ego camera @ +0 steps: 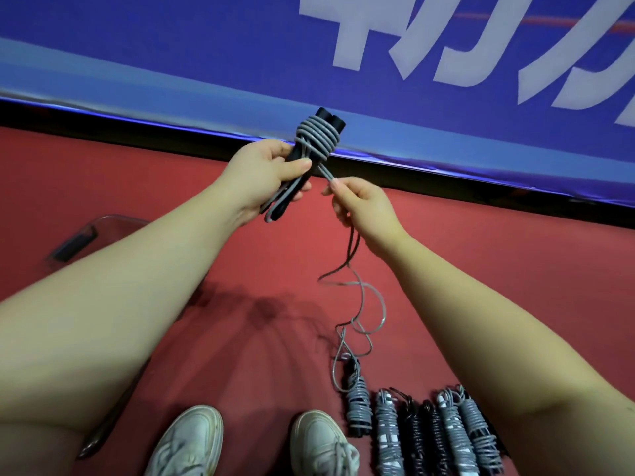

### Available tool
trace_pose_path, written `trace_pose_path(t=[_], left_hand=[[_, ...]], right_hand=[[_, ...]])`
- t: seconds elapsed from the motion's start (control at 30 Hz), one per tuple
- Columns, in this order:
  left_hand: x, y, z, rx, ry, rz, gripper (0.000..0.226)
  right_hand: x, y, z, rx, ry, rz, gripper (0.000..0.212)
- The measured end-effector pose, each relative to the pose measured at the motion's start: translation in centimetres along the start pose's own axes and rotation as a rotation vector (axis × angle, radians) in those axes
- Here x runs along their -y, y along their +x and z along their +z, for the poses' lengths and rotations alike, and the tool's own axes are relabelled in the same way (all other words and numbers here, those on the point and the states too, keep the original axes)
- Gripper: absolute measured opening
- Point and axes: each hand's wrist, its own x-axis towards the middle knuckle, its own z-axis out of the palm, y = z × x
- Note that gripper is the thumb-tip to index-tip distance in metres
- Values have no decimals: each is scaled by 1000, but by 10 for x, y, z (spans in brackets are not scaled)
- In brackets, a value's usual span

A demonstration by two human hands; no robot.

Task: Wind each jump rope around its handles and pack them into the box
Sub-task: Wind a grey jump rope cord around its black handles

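A grey jump rope (318,137) sits part-wound in tight coils round the top of its two black handles (330,119), held up above a red floor (240,262). The left hand (268,176) has its grip closed round the lower handles, thumb across the front. The right hand (360,204) pinches the rope just beside the coils. The loose tail (372,304) drops in slack loops to the floor, ending against the nearest of a row of wound ropes (429,427) beside the person's white shoes (192,441). A clear box (79,242) lies at left, partly hidden by the forearm (120,269). The likely risks: the slack kinks or snags that bundle and drags it, or the coils slide off the handle ends if tension drops
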Motion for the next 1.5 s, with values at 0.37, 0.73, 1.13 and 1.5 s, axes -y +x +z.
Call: trace_pose_path(t=[0.37,0.73,1.13,1.5], left_hand=[[16,11,-10,-248,343,17,10],[10,20,-1,-232,293,-16,10],[32,14,-17,-278,972,100,33],[34,5,-2,-117,1239,203,30]], right_hand=[[-11,-11,8,142,-677,37,20],[-13,-1,3,-41,-753,195,32],[46,-23,14,254,-525,135,37],[67,-31,3,208,-1526,-434,34]])
